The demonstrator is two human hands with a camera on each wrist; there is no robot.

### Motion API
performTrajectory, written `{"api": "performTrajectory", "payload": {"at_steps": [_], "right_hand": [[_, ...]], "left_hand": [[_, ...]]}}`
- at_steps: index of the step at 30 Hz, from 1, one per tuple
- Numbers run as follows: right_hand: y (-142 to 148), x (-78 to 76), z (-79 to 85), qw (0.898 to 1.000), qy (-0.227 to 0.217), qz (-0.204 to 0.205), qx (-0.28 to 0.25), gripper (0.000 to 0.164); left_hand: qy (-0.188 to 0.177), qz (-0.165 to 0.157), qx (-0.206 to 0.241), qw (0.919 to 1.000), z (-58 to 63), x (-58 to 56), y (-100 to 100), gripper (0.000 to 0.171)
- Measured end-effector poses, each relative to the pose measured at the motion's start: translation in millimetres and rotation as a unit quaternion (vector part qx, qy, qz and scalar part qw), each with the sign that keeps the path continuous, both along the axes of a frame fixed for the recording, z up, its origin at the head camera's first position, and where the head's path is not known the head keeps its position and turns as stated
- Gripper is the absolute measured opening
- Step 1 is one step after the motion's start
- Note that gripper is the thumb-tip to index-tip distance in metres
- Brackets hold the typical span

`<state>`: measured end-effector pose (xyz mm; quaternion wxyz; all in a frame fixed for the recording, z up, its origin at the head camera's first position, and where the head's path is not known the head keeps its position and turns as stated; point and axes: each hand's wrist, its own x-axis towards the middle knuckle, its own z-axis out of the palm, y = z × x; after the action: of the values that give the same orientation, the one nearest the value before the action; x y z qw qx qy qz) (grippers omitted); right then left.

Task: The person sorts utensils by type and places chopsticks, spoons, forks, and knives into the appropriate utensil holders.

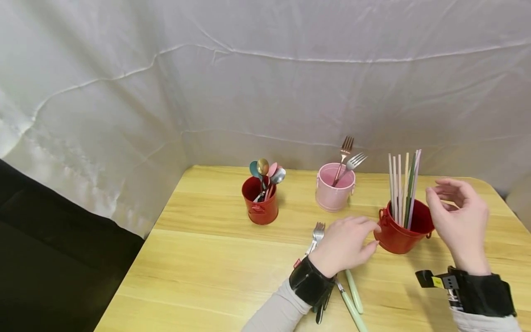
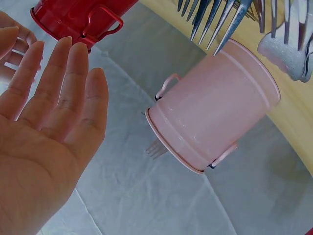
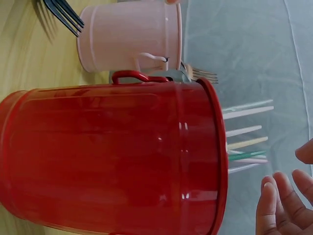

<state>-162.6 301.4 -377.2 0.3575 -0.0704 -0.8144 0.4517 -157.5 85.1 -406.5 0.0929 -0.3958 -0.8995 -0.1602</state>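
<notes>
A red bucket (image 1: 394,239) stands at the right of the table with several coloured chopsticks (image 1: 400,189) upright in it. My left hand (image 1: 346,242) hovers just left of this bucket, fingers fairly straight and holding nothing. On the bucket's right, my right hand (image 1: 464,216) is raised by the rim, its fingers loosely bent around empty air. Beneath the left hand and wrist lies a loose pile of cutlery: forks (image 1: 319,231) point away, and green handles (image 1: 354,291) point toward me. The left hand partly covers this pile.
Further back stands a pink bucket (image 1: 329,196) holding two forks (image 1: 346,146). A second red bucket (image 1: 261,214), left of it, contains several spoons (image 1: 262,167). A pale cloth (image 1: 290,101) hangs behind the wooden table (image 1: 199,263).
</notes>
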Motion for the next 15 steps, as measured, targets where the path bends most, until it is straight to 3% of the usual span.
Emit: {"api": "performTrajectory", "payload": {"at_steps": [9, 15], "right_hand": [[-14, 11.7, -3.1, 0.998, -0.026, 0.047, 0.015, 0.021], [-25, 20.6, -5.0, 0.987, -0.058, 0.147, 0.023, 0.022]], "left_hand": [[-0.001, 0.002, -0.003, 1.0000, -1.3, -3.3, -10, 0.029], [0.004, 0.013, 0.006, 0.9999, -4.4, -6.9, -21, 0.029]]}}
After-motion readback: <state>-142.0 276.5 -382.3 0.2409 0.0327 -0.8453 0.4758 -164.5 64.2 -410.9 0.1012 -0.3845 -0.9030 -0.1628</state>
